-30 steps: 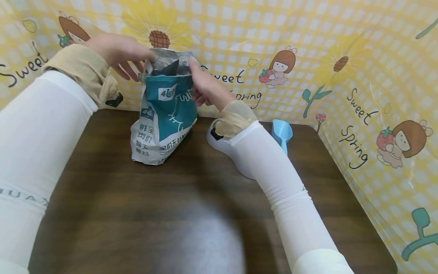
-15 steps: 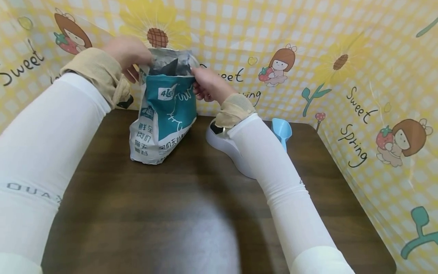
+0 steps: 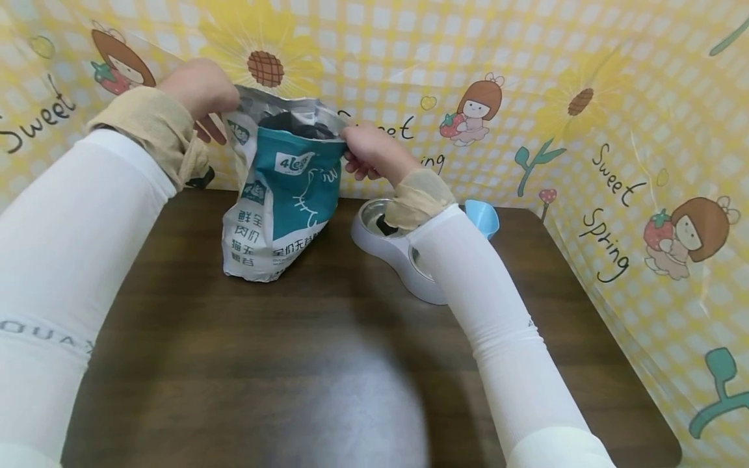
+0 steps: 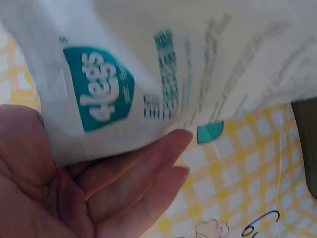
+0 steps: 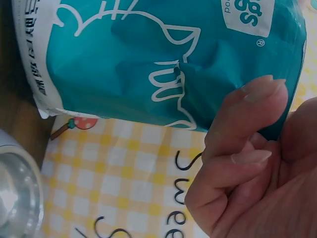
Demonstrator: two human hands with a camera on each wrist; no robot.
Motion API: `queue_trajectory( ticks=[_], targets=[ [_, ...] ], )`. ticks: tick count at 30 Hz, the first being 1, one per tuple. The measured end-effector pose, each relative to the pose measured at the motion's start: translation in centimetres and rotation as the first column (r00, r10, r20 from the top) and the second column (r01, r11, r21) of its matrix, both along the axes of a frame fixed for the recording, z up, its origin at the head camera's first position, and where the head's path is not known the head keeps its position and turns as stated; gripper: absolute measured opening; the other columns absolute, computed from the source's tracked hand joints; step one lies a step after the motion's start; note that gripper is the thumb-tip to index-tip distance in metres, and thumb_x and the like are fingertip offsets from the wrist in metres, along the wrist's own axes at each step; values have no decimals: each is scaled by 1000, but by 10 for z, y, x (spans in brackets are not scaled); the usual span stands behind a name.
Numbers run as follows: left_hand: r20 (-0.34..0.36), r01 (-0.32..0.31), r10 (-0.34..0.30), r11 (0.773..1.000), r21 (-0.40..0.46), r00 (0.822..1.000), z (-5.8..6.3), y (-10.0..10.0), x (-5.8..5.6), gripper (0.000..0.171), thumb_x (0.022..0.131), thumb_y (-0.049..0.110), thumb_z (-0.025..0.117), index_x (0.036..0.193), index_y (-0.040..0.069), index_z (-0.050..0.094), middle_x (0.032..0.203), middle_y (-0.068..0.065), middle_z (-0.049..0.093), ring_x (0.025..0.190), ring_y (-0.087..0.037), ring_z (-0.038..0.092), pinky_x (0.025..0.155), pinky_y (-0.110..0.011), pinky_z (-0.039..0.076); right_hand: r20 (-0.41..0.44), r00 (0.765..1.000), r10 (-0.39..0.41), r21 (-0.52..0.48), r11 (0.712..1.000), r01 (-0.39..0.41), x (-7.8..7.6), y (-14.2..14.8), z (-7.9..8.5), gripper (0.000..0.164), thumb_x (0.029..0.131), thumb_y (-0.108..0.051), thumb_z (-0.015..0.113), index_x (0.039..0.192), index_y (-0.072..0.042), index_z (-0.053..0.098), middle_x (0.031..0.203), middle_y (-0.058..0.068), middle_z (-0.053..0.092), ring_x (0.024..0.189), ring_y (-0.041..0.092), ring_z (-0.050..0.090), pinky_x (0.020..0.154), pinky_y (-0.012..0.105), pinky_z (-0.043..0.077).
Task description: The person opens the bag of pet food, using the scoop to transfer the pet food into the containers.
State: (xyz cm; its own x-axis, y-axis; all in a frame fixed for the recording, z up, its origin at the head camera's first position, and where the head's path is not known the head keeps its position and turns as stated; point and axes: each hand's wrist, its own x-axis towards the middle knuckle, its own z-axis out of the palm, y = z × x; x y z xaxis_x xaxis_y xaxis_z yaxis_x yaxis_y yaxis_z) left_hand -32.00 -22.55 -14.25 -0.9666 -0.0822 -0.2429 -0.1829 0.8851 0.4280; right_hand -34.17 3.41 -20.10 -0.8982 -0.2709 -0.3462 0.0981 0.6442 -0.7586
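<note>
A teal and white cat food bag (image 3: 301, 185) stands upright on the brown table, its silver-lined mouth spread wide. My left hand (image 3: 201, 91) pinches the left corner of the mouth; in the left wrist view its thumb and fingers lie on either side of the bag's white side panel (image 4: 148, 64). At the right corner my right hand (image 3: 374, 149) grips the rim, and in the right wrist view its curled fingers (image 5: 247, 109) press against the teal front. Dark shapes show inside the mouth, while the lower contents stay hidden.
Right of the bag, a pale double pet bowl (image 3: 389, 257) with metal insets sits partly under my right forearm. Behind that forearm lies a light blue scoop (image 3: 482, 218), its handle hidden. A yellow checked cloth (image 3: 374, 52) backs the table (image 3: 263, 364).
The bag's mouth has been pulled wider and tipped forward a little, its right corner moving right with my right hand. My left hand has shifted slightly left, uncovering more of the bag's left corner.
</note>
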Motion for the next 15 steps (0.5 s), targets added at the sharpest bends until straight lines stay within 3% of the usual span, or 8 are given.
queue_trajectory(
  ticks=[3, 7, 10, 13, 15],
  targets=[
    [1, -1, 1, 1000, 8, 1000, 3, 0, 1, 41, 109, 19, 33, 119, -14, 53, 120, -42, 72, 60, -23, 77, 64, -43, 66, 10, 1000, -19, -17, 1000, 19, 2, 6, -2, 49, 113, -30, 32, 72, -12, 51, 69, 1, 58, 58, 17, 58, 50, 25, 36],
    [19, 2, -2, 1000, -8, 1000, 5, 0, 2, 39, 111, 22, 35, 115, -13, 53, 78, -29, 78, 59, -23, 76, 63, -42, 65, 11, 1000, -5, -50, 999, 5, 5, 8, -4, 47, 113, -30, 32, 75, -11, 53, 71, 1, 58, 58, 16, 58, 49, 24, 36],
    [39, 10, -9, 1000, -26, 999, 5, 0, 3, 43, 114, 23, 36, 118, -15, 53, 68, -18, 77, 60, -23, 77, 64, -41, 65, 23, 1000, -7, -45, 999, 8, 5, 9, -4, 47, 113, -32, 33, 77, -11, 54, 72, 1, 59, 59, 16, 59, 50, 24, 36],
    [28, 27, -26, 999, -38, 999, 4, 0, 4, 48, 115, 25, 38, 128, -20, 52, 76, -18, 78, 61, -22, 77, 65, -40, 65, 13, 999, -45, -28, 999, 45, 5, 13, -5, 45, 113, -38, 36, 85, -11, 58, 80, 2, 65, 66, 17, 66, 53, 24, 39],
    [12, 36, -35, 998, -47, 999, 4, 0, 5, 50, 116, 26, 38, 132, -20, 53, 76, -13, 76, 60, -21, 75, 64, -39, 64, 21, 998, -62, -38, 997, 63, 5, 15, -8, 48, 112, -46, 36, 99, -10, 64, 95, 5, 73, 82, 21, 76, 61, 26, 45]
  ],
)
